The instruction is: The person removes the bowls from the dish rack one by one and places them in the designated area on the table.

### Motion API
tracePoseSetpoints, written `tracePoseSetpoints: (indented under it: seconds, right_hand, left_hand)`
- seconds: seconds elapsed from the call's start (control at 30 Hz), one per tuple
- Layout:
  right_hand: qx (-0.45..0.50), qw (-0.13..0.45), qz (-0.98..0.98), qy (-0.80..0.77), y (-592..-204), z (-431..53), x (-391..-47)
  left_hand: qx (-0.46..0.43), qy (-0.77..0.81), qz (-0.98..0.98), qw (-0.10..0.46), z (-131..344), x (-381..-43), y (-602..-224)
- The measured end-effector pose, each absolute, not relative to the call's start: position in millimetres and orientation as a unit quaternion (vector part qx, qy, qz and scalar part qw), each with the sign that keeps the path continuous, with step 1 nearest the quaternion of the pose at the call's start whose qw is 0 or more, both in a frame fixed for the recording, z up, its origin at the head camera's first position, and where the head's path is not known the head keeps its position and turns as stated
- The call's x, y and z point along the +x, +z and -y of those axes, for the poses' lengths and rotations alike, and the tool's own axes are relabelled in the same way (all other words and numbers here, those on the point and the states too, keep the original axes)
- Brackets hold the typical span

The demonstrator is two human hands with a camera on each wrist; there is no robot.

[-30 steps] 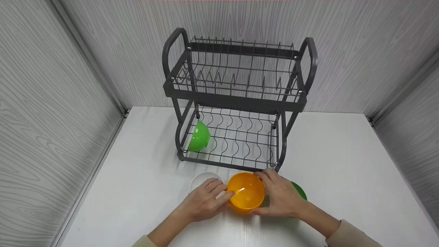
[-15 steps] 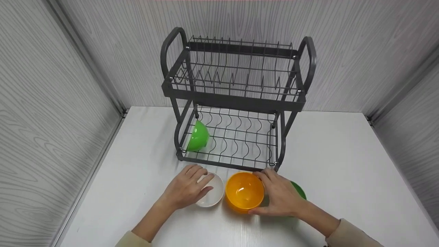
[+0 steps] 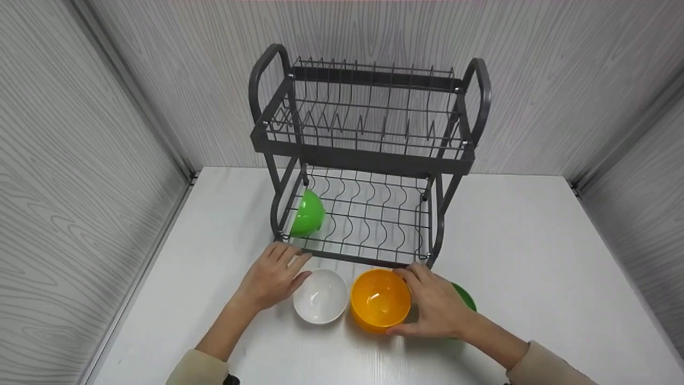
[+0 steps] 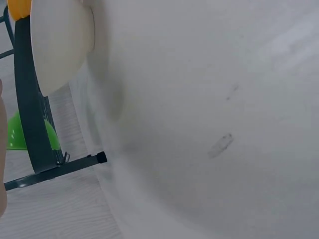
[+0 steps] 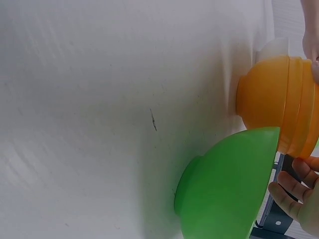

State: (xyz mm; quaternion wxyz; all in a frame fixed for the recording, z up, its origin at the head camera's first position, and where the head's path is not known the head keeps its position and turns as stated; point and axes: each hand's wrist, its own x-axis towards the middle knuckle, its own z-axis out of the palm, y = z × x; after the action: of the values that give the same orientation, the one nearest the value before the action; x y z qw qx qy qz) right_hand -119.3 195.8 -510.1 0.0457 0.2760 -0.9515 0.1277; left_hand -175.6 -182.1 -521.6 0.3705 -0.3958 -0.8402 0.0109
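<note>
A stack of orange bowls [image 3: 380,299] stands upright in front of the rack; the right wrist view shows several nested rims. My right hand [image 3: 435,302] holds this stack from the right, thumb at the near rim and fingers at the far rim. To its left sits a white bowl [image 3: 320,298], upright. My left hand [image 3: 271,275] is at that bowl's upper left edge, fingers loosely bent and gripping nothing. Partly covered by my right hand is a green bowl [image 5: 227,186] on the table. Another green bowl [image 3: 308,214] stands on its side in the rack's lower tier.
A dark two-tier dish rack [image 3: 363,155] stands behind the bowls, its front bar [image 3: 352,259] close to both hands. The upper tier has upright wire dividers, the lower one wavy wires. Wood-grain panels [image 3: 117,107] enclose the white table [image 3: 513,240].
My left hand has left the orange bowls and moved left across the white bowl to its far left side, uncovering it. My right hand stays on the orange stack.
</note>
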Motion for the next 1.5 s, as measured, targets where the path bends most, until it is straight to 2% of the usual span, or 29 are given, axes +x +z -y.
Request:
tracePoseSetpoints:
  seconds: [0.67,1.17,1.5]
  right_hand:
    - [0.272,0.037,0.952,0.133,-510,-196,-120]
    - [0.276,0.037,0.952,0.126,-511,-197,-119]
    - [0.273,0.032,0.953,0.129,-510,-197,-120]
  left_hand:
    - [-0.347,0.020,0.855,0.385,195,-194,-536]
    - [-0.336,0.067,0.858,0.382,193,-201,-545]
    - [-0.335,0.063,0.850,0.401,189,-207,-549]
